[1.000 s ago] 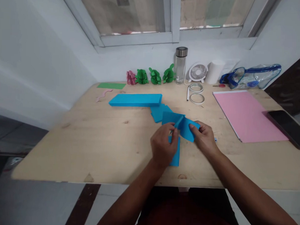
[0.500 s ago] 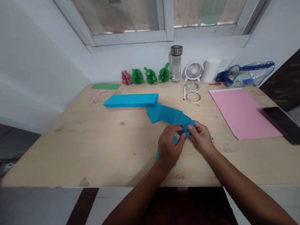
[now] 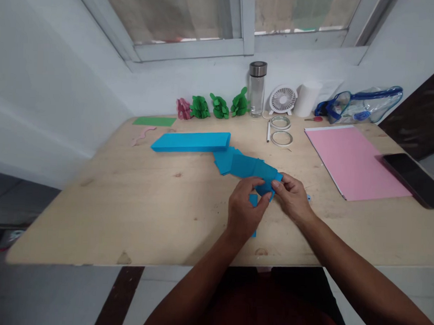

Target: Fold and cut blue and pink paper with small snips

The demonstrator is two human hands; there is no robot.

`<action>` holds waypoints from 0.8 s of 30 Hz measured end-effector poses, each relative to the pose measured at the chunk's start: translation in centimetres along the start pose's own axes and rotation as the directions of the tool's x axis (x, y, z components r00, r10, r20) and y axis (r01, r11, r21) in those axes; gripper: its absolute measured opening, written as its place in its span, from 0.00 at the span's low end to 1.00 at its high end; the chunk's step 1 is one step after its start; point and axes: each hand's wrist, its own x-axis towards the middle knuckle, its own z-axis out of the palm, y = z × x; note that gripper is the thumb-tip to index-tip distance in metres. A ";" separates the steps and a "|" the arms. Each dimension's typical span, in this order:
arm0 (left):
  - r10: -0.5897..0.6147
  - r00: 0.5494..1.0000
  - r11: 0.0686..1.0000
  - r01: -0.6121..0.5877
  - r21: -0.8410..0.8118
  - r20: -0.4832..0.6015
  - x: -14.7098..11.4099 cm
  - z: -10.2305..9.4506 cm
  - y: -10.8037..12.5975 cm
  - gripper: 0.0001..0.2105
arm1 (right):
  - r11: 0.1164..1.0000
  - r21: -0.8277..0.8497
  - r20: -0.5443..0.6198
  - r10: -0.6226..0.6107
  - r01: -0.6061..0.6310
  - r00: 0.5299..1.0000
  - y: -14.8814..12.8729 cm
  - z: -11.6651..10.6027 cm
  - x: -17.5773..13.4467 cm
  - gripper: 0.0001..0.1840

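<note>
Observed right hand (image 3: 293,198) with thumb on the face of a folded light-blue paper strip (image 3: 254,167), clamped against the fingers behind. Observed left hand (image 3: 244,206) with tips of thumb and forefinger parted at the strip's lower edge; cannot tell whether pinching. Located the strip near the middle of the pale wooden tabletop (image 3: 157,203), left end overlapping a pile of small blue paper pieces (image 3: 223,160). Recorded a rectangular blue paper piece (image 3: 253,200), partly hidden by the left hand, toward the front edge. Found a long stack of folded blue paper (image 3: 191,141) toward the back edge. Noted a black phone (image 3: 413,180) near the right edge, overlapping a pink paper sheet (image 3: 353,161). Logged along the back edge a clear bottle with metallic cap (image 3: 256,90), a round white fan (image 3: 283,99) and a blue-trimmed clear pouch (image 3: 376,95); cannot read markings, too small.
</note>
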 end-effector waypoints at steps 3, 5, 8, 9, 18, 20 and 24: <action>-0.006 1.000 1.000 0.006 -0.016 0.009 0.0 -0.1 0.1 0.07 | 1.000 -0.014 0.000 0.006 -0.006 1.000 0.0 -0.1 0.0 0.16; -0.016 1.000 0.999 0.016 -0.049 0.014 0.1 -0.2 0.2 0.07 | 1.000 -0.012 0.002 0.007 -0.007 1.000 0.1 -0.1 0.0 0.15; -0.046 0.999 0.994 0.049 -0.103 0.028 0.2 -0.4 0.1 0.06 | 1.000 0.005 0.007 0.013 -0.013 1.000 0.2 -0.1 0.1 0.14; -0.066 0.997 0.991 0.069 -0.116 0.034 0.3 -0.5 0.0 0.06 | 1.000 0.011 0.008 0.015 -0.015 1.000 0.2 -0.1 0.1 0.13; -0.115 0.992 0.988 0.110 -0.106 -0.044 1.5 -1.3 -0.6 0.13 | 0.997 0.027 -0.042 0.068 -0.067 0.997 0.2 -0.3 -0.1 0.11; -0.162 0.983 0.985 0.157 -0.067 -0.085 2.9 -1.9 -1.5 0.13 | 0.997 0.038 -0.080 0.075 -0.072 0.994 0.1 -0.5 0.0 0.09; -0.290 0.937 0.956 0.292 -0.019 -0.195 5.7 -3.7 -4.3 0.12 | 0.994 0.090 -0.142 0.073 -0.061 0.987 -0.5 -0.7 0.3 0.10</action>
